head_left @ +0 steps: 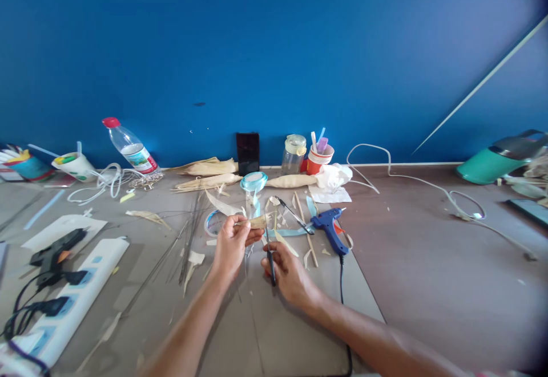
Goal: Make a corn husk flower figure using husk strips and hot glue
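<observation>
My left hand (233,246) pinches a small piece of dried corn husk (257,222) between thumb and fingers. In my right hand (289,271) is a pair of scissors with black handles (271,266); its blades point up, at the right end of the husk piece. Whether the blades are touching it, I cannot tell. Just beyond my hands lie light blue ribbon (291,232), a roll of tape (213,224) partly hidden by my left hand, and husk scraps. A blue hot glue gun (331,230) rests right of my right hand, beside a thin wooden stick (306,231).
Along the wall stand a tilted bottle (137,153), a dark phone (248,153), a clear jug (293,157) and a red cup (319,162). Dried husks (209,183) lie before them. Left are thin wires (188,246) and a power strip (88,291); a white cable (419,179) runs right.
</observation>
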### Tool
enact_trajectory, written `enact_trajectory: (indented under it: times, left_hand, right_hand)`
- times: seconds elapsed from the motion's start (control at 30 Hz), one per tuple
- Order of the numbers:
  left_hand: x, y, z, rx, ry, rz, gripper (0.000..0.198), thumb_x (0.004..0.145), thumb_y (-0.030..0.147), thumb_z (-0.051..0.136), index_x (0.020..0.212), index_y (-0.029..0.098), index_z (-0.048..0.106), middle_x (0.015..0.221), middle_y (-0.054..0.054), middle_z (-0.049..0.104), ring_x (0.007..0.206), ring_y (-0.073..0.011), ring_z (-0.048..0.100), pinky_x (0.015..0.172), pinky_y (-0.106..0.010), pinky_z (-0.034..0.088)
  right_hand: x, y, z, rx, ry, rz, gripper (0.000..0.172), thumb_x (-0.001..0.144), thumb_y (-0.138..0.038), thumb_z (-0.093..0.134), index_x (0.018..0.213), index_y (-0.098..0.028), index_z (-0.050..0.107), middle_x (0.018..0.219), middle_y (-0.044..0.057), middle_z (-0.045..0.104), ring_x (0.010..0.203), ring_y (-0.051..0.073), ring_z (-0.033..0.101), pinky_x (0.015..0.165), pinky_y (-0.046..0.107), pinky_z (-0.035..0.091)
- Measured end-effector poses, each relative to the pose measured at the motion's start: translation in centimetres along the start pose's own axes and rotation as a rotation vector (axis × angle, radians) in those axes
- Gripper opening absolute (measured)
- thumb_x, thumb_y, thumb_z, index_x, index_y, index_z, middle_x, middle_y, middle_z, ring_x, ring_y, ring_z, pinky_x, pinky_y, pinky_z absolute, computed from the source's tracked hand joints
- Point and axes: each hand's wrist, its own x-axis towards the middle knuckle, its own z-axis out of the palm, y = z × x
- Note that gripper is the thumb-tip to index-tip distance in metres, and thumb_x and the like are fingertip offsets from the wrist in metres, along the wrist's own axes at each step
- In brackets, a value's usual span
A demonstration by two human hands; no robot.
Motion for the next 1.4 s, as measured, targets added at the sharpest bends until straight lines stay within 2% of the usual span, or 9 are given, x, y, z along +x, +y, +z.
enact_trajectory:
  times: [0.17, 0.47, 0.83, 1.0, 1.23, 1.4]
  left_hand:
    - [0.0, 0.2, 0.0, 0.008, 0.003, 0.004, 0.026, 0.073, 0.032, 0.064, 0.089, 0.019, 0.047, 0.065, -0.001, 0.067, 0.069, -0.0224, 0.07, 0.072, -0.038, 0.056]
    - [-0.2, 0.4, 0.1, 0.056, -0.023, -0.025, 0.027, 0.071, 0.032, 0.065, 0.088, 0.02, 0.048, 0.064, -0.001, 0.068, 0.067, -0.0236, 0.07, 0.069, -0.038, 0.056]
    - [0.0, 0.3, 0.0, 0.03, -0.012, -0.008, 0.028, 0.07, 0.033, 0.066, 0.087, 0.02, 0.049, 0.064, -0.002, 0.068, 0.066, -0.0245, 0.07, 0.068, -0.038, 0.056]
    - [-0.1, 0.4, 0.0, 0.025, 0.0, -0.004, 0.03, 0.07, 0.034, 0.067, 0.088, 0.018, 0.048, 0.064, -0.002, 0.068, 0.067, -0.0229, 0.07, 0.07, -0.037, 0.056]
    - [-0.2, 0.8, 0.1, 0.059, -0.006, -0.019, 0.032, 0.071, 0.033, 0.066, 0.091, 0.017, 0.048, 0.061, 0.0, 0.067, 0.064, -0.0213, 0.07, 0.068, -0.036, 0.055]
    - [0.0, 0.4, -0.3, 0.245, -0.115, -0.037, 0.028, 0.075, 0.032, 0.061, 0.095, 0.017, 0.049, 0.061, 0.0, 0.067, 0.058, -0.0177, 0.067, 0.064, -0.031, 0.053]
  right_hand:
    - [-0.1, -0.3, 0.0, -0.003, -0.013, 0.028, 0.02, 0.083, -0.032, 0.05, 0.098, -0.02, 0.045, 0.059, -0.006, 0.044, 0.049, 0.008, 0.04, 0.046, 0.021, 0.033]
    - [-0.4, -2.4, 0.0, 0.078, -0.016, 0.032, 0.029, 0.079, -0.042, 0.054, 0.095, -0.019, 0.045, 0.056, -0.008, 0.04, 0.048, 0.008, 0.04, 0.046, 0.021, 0.032]
    - [-0.3, -2.1, -0.5, 0.041, -0.019, 0.015, 0.027, 0.079, -0.041, 0.057, 0.09, -0.019, 0.046, 0.053, -0.009, 0.034, 0.046, 0.007, 0.033, 0.044, 0.021, 0.026]
    - [-0.2, -1.9, -0.4, 0.036, 0.012, 0.038, 0.029, 0.078, -0.043, 0.058, 0.088, -0.018, 0.048, 0.052, -0.009, 0.036, 0.045, 0.006, 0.031, 0.044, 0.021, 0.025]
    - [-0.2, -2.8, -0.6, 0.088, 0.061, 0.102, 0.035, 0.075, -0.049, 0.057, 0.089, -0.018, 0.049, 0.05, -0.007, 0.042, 0.046, 0.008, 0.036, 0.045, 0.022, 0.029]
    - [0.3, -4.5, -2.1, 0.242, 0.099, 0.021, 0.043, 0.069, -0.049, 0.064, 0.097, -0.02, 0.047, 0.067, -0.003, 0.052, 0.061, 0.011, 0.047, 0.054, 0.022, 0.036]
